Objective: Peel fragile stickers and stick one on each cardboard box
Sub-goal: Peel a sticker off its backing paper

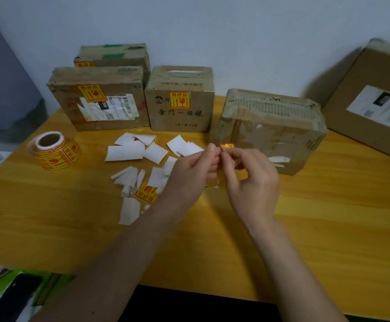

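Head view. Sticker [227,145] pinched between both hands above worktop [328,217], just in front of bare box [273,131]. Left hand [189,168] and right hand [252,175] both clenched on it at fingertips; only top edge showing, backing hidden. Three boxes at rear left already labelled; roll [54,151] at left, white backing scraps [133,151] strewn between. Judged step: peeling. Best done slowly from one corner, adhesive kept off fingers and unfolded, then pressed flat on bare box, clear of torn tape.
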